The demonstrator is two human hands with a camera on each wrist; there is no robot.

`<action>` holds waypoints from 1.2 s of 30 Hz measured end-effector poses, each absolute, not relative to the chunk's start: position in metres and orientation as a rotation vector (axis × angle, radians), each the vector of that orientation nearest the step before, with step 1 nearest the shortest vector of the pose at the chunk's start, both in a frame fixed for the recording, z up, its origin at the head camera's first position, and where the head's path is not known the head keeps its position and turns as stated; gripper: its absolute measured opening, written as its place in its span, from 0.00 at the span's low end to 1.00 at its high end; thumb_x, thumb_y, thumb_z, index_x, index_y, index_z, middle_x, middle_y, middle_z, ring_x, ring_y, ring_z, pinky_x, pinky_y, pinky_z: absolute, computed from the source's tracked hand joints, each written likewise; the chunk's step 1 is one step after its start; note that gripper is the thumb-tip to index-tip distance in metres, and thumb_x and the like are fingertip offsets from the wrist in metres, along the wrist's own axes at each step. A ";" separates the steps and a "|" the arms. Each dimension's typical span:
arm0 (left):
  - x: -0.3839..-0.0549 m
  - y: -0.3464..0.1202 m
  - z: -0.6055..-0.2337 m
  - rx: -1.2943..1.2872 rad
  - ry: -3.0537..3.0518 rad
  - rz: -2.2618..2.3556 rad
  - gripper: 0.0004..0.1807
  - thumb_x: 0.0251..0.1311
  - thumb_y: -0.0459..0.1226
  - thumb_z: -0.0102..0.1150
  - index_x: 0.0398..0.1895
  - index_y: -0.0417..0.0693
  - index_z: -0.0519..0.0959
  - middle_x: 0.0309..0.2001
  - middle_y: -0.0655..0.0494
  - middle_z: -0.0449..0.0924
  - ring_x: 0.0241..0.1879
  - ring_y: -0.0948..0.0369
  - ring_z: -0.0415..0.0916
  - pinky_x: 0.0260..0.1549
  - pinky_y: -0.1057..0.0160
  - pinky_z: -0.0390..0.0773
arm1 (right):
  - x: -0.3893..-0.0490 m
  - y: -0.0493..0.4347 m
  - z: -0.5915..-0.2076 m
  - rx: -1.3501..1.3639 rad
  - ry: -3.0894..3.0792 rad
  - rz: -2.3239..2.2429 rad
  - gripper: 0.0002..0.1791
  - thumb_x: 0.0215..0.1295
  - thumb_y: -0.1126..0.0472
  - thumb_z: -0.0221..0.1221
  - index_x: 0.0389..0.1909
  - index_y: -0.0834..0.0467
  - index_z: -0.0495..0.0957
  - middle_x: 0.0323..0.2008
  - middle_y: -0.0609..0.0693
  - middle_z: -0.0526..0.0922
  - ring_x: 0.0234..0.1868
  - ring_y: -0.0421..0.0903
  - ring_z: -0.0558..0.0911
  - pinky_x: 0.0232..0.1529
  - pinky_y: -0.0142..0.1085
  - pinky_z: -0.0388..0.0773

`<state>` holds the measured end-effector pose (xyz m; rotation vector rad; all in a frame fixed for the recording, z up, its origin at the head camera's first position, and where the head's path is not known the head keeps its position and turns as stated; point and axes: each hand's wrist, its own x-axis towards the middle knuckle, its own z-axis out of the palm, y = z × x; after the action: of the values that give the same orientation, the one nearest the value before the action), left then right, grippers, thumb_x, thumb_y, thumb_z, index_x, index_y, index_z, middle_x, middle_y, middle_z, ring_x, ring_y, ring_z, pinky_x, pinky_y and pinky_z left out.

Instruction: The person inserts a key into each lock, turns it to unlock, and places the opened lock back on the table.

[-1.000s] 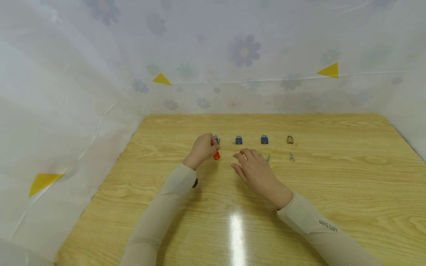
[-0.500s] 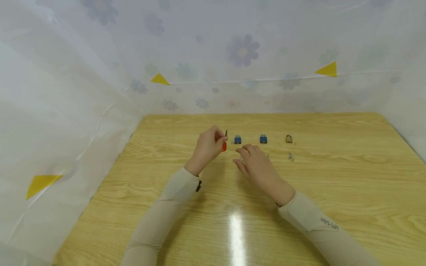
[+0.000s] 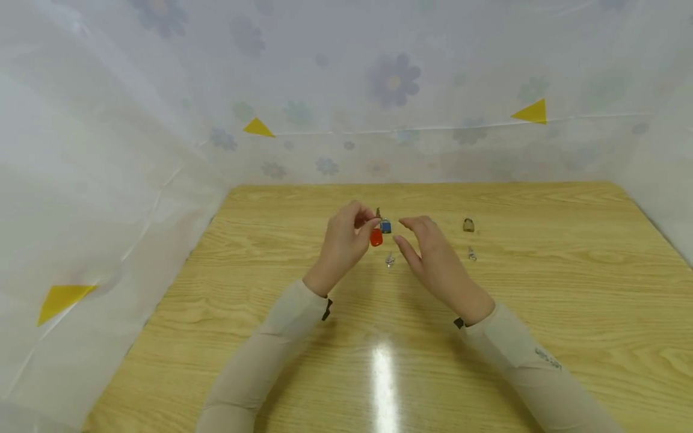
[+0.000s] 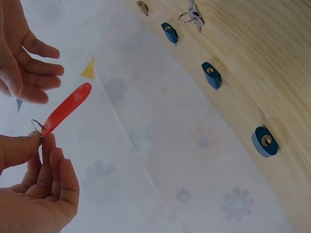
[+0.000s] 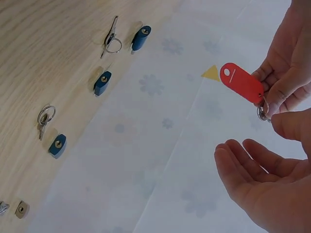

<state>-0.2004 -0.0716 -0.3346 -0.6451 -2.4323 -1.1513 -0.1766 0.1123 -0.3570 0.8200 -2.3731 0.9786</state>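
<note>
My left hand (image 3: pixel 346 234) is raised over the table, pinching a key (image 3: pixel 378 213) on a ring (image 5: pixel 263 112) between thumb and fingers. A red key tag (image 3: pixel 376 237) dangles from that ring. Facing it, my right hand (image 3: pixel 438 261) has its fingers spread in a loose curve around nothing, its thumb close to the ring in the right wrist view. Behind the tag stands a blue padlock (image 3: pixel 386 226). Two more blue padlocks, one with its keyhole (image 4: pixel 266 141) showing in the left wrist view, are mostly hidden by my hands in the head view.
A brass padlock (image 3: pixel 468 225) ends the row on the right, with a small key set (image 3: pixel 472 254) in front. Another key set (image 3: pixel 390 260) lies between my hands. The wooden table (image 3: pixel 346 373) meets white patterned sheeting (image 3: pixel 325 78) at its back and sides.
My left hand has lifted and moved right with the key and red tag. My right hand has shifted forward and right, uncovering a key set, and its fingers have spread wider.
</note>
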 end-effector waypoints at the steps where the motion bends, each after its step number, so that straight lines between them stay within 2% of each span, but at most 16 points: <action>1: -0.200 -0.071 -0.336 -0.677 -2.401 -1.121 0.05 0.63 0.32 0.60 0.35 0.39 0.75 0.33 0.49 0.77 0.35 0.55 0.75 0.39 0.56 0.79 | -0.177 0.113 -0.357 0.818 -2.361 1.001 0.20 0.69 0.64 0.57 0.56 0.71 0.69 0.50 0.63 0.75 0.50 0.57 0.75 0.50 0.50 0.75; 7: -0.199 -0.068 -0.340 -0.865 -2.187 -0.936 0.06 0.61 0.30 0.62 0.35 0.38 0.74 0.32 0.49 0.77 0.33 0.54 0.73 0.36 0.60 0.75 | -0.177 0.112 -0.353 0.825 -2.287 1.141 0.18 0.66 0.66 0.60 0.54 0.69 0.72 0.50 0.61 0.77 0.50 0.55 0.77 0.49 0.47 0.77; 15: -0.195 -0.061 -0.340 -0.962 -2.073 -0.867 0.05 0.60 0.28 0.62 0.35 0.38 0.74 0.33 0.49 0.77 0.36 0.54 0.73 0.39 0.62 0.75 | -0.176 0.112 -0.349 0.838 -2.258 1.326 0.20 0.61 0.68 0.64 0.54 0.66 0.74 0.51 0.58 0.78 0.51 0.52 0.78 0.49 0.47 0.78; 20: -0.192 -0.058 -0.340 -0.980 -2.057 -0.915 0.05 0.61 0.29 0.61 0.35 0.38 0.74 0.33 0.49 0.77 0.36 0.55 0.73 0.40 0.63 0.75 | -0.175 0.114 -0.348 0.811 -2.310 1.445 0.18 0.63 0.67 0.62 0.54 0.65 0.76 0.51 0.57 0.79 0.49 0.53 0.79 0.48 0.50 0.78; 29: -0.190 -0.057 -0.339 -0.965 -2.057 -1.039 0.05 0.61 0.29 0.61 0.35 0.38 0.74 0.33 0.48 0.77 0.34 0.56 0.74 0.38 0.65 0.75 | -0.173 0.115 -0.344 0.774 -2.358 1.430 0.12 0.67 0.65 0.59 0.49 0.63 0.80 0.43 0.54 0.82 0.45 0.49 0.80 0.46 0.44 0.78; 36: -0.190 -0.056 -0.339 -0.920 -2.079 -1.229 0.05 0.61 0.29 0.61 0.35 0.38 0.74 0.32 0.48 0.78 0.32 0.59 0.75 0.34 0.64 0.77 | -0.172 0.116 -0.343 0.771 -2.351 1.422 0.11 0.67 0.65 0.59 0.47 0.63 0.81 0.41 0.54 0.83 0.44 0.49 0.81 0.46 0.44 0.78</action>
<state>-0.1898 -0.0565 -0.3393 -0.9202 -2.0786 -1.2288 -0.1720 0.1160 -0.3432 0.7706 -2.3507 1.4218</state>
